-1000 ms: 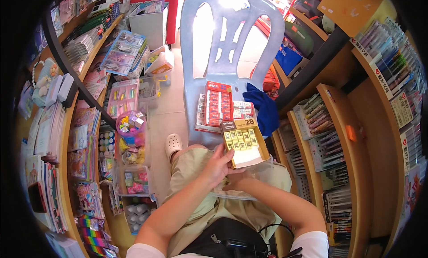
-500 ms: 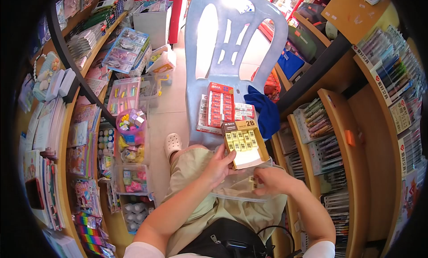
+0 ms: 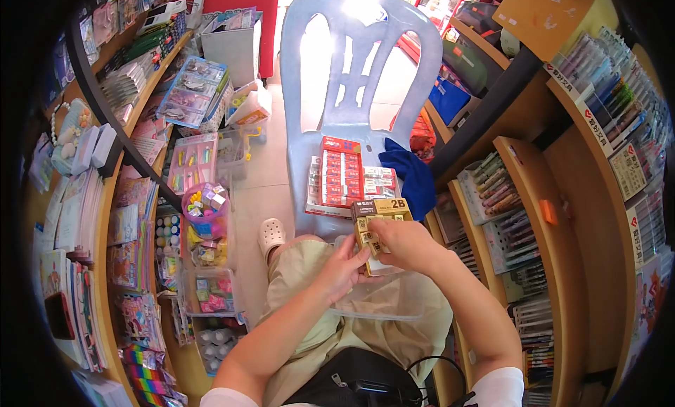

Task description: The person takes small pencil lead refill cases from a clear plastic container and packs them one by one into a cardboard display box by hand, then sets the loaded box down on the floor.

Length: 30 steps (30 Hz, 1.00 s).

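Observation:
My left hand (image 3: pixel 342 268) grips the lower left side of an open yellow-brown box (image 3: pixel 384 207) marked 2B, which holds rows of small yellow erasers (image 3: pixel 364 225). Over the box, my right hand (image 3: pixel 402 245) has its fingers bent down among the erasers and hides several of them; whatever its fingertips hold is hidden. A clear plastic tub (image 3: pixel 383 300) rests on my lap below the box. On the blue chair (image 3: pixel 306 119) just beyond lie a red box of erasers (image 3: pixel 342 169) and a second box of erasers (image 3: pixel 380 182) partly beneath it.
A dark blue cloth (image 3: pixel 409 178) hangs over the chair's right edge. Shelves of pens (image 3: pixel 492 185) stand on the right. Notebooks (image 3: pixel 70 217) fill shelves on the left, beside a pink basket (image 3: pixel 206 209) and clear bins (image 3: pixel 213 292) of small goods.
My right hand has come up from the tub, where it held a small yellow eraser, to the inside of the 2B box. My left hand still grips the box.

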Each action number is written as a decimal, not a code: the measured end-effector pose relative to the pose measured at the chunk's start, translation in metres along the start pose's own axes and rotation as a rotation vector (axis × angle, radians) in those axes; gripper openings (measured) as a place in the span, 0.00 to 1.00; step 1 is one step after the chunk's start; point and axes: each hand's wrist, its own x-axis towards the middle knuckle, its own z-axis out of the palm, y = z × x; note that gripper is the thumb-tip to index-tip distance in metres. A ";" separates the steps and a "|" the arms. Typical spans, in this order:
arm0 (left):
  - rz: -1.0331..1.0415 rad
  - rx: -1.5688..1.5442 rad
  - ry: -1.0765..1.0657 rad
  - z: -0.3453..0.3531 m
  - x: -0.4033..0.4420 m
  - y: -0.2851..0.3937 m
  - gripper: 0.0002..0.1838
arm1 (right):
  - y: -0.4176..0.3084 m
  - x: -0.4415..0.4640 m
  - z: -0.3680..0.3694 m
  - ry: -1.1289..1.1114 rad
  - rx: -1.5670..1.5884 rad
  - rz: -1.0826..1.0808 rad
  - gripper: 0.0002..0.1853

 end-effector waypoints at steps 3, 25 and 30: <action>-0.010 -0.030 -0.004 -0.001 0.000 0.001 0.27 | -0.002 0.001 0.007 0.025 -0.049 -0.031 0.19; -0.002 0.009 -0.030 0.001 0.000 0.003 0.27 | -0.017 -0.003 0.032 0.486 0.154 0.096 0.13; 0.005 -0.011 -0.032 0.002 -0.001 0.003 0.26 | -0.011 -0.007 0.031 0.441 0.213 0.004 0.14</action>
